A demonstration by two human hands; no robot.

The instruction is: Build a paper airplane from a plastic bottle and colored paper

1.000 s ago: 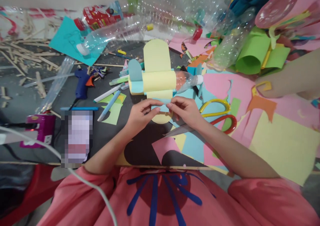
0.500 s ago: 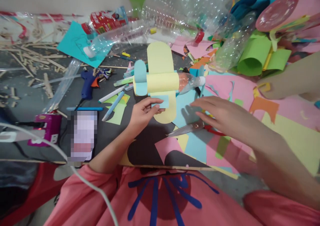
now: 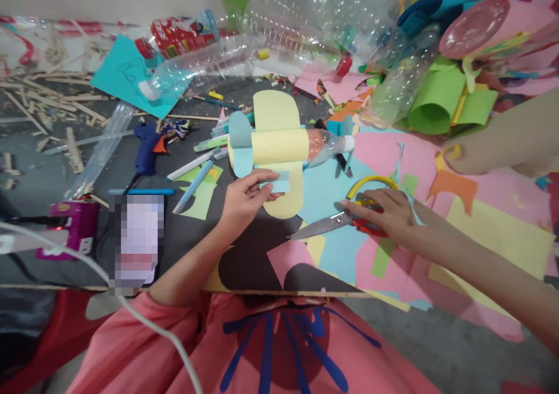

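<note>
Left hand [image 3: 251, 199] pinching blue paper [image 3: 282, 183]; right hand [image 3: 386, 213] at scissors [image 3: 323, 226] on the bench [image 3: 179, 149].
Narrow left grip takes one end, presumably to leave the rest uncovered, over a yellow flap [image 3: 290, 206]; whether the right encloses the handles [image 3: 371, 180], I cannot tell.

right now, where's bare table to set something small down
Bare dark patch: between the left forearm, scissors and pink scrap; a smaller one between phone and green scrap. Crowded: paper sheets on the right, bottles along the back.
</note>
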